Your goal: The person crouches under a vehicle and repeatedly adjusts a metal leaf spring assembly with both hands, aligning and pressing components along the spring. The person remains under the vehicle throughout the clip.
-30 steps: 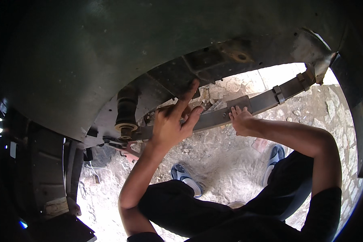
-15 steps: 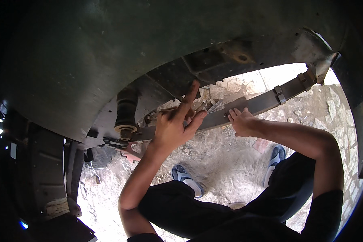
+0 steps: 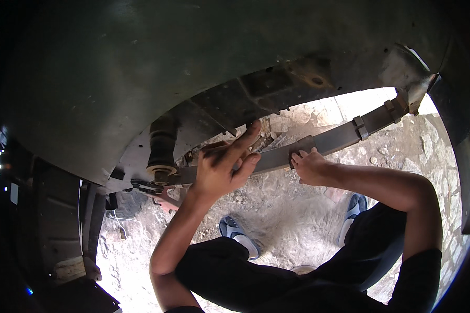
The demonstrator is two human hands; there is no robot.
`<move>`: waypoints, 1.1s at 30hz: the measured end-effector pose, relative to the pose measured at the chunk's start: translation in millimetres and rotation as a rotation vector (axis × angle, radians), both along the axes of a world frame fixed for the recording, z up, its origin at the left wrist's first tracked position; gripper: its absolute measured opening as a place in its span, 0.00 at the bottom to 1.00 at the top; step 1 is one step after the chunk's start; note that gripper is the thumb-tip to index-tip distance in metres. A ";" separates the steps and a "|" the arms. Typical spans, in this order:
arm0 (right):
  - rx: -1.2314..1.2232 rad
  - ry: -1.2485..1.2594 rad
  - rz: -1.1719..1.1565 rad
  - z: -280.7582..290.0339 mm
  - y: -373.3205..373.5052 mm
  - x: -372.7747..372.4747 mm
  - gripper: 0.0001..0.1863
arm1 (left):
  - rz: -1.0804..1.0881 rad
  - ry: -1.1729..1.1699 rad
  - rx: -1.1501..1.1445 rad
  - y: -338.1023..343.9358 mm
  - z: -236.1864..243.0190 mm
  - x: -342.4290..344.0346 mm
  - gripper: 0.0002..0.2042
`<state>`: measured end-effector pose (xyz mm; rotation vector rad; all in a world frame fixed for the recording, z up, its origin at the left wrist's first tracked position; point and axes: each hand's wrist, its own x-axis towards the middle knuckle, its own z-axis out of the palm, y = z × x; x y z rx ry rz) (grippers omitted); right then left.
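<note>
A long, dark leaf spring (image 3: 339, 137) runs slantwise under the vehicle body, with a flat plate (image 3: 302, 147) at its middle. My right hand (image 3: 314, 167) grips the near edge of the spring at this plate, its fingers bent over the top. In front of the spring's left part is my left hand (image 3: 216, 172), index finger stretched upward and thumb held apart. Its other fingers are partly hidden, and nothing shows in it. The index fingertip is close to the lower edge of the frame rail (image 3: 222, 107); I cannot tell if they touch.
A dark green body panel (image 3: 115, 62) arches overhead. A black air spring or bump stop (image 3: 162, 143) hangs at the left. Metal clamps (image 3: 360, 128) circle the spring toward its right end, near a bracket (image 3: 418, 96). Below is rough stony ground (image 3: 287, 219), with my sandalled feet on it.
My left hand has shifted slightly down and left, its index fingertip lower. My right hand's fingers have curled more over the plate edge. The view has tilted a little.
</note>
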<state>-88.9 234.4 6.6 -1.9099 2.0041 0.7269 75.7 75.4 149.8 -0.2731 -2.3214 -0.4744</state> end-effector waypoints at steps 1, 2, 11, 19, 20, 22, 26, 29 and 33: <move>-0.010 0.036 0.006 -1.6 0.8 2.3 0.42 | -0.008 -0.009 -0.010 3.5 2.7 -3.6 0.23; -0.005 0.046 -0.016 -2.9 1.1 3.2 0.39 | 0.047 -0.017 -0.020 7.5 4.7 -6.4 0.24; -0.127 0.267 -0.035 -28.7 6.1 -19.1 0.42 | 0.261 -0.003 -0.248 0.0 10.1 6.6 0.22; -0.161 0.254 -0.056 -49.6 3.3 -22.7 0.43 | 0.151 0.106 -0.237 -6.7 1.0 11.9 0.18; -0.164 0.254 -0.053 -47.5 2.3 -22.0 0.43 | 0.154 0.081 -0.242 -6.3 2.4 12.1 0.18; -0.164 0.253 -0.050 -46.4 2.6 -22.1 0.44 | 0.160 0.032 -0.244 -4.1 5.1 12.4 0.17; -0.154 0.267 -0.025 -42.1 3.3 -22.5 0.45 | 0.111 0.112 -0.258 -7.2 -0.2 4.2 0.19; -0.154 0.247 -0.031 -41.9 3.7 -23.3 0.44 | 0.111 0.097 -0.241 -2.8 0.2 2.2 0.19; -0.152 0.248 -0.022 -37.5 3.9 -23.8 0.43 | 0.123 0.087 -0.229 -2.6 -1.9 -0.5 0.20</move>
